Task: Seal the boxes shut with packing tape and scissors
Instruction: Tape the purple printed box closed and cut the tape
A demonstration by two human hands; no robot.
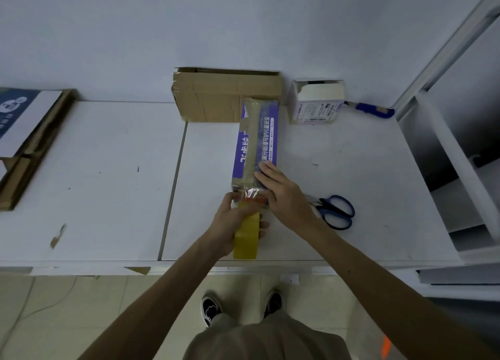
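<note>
- Gripping yellow packing-tape roll (245, 238) in left hand (230, 220), at long purple cardboard box (266, 140)'s near end.
- Pressing box with flat right hand (284, 194).
- Just beside right hand, rightward: blue-handled scissors (335, 210).

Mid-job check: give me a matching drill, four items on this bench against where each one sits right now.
1 tape roll
2 scissors
3 purple box
4 brown box

A on the table, right of the right hand
B at the back, against the wall
C gripped in the left hand
D pressed under the right hand

Pairs: 1-C, 2-A, 3-D, 4-B
</note>
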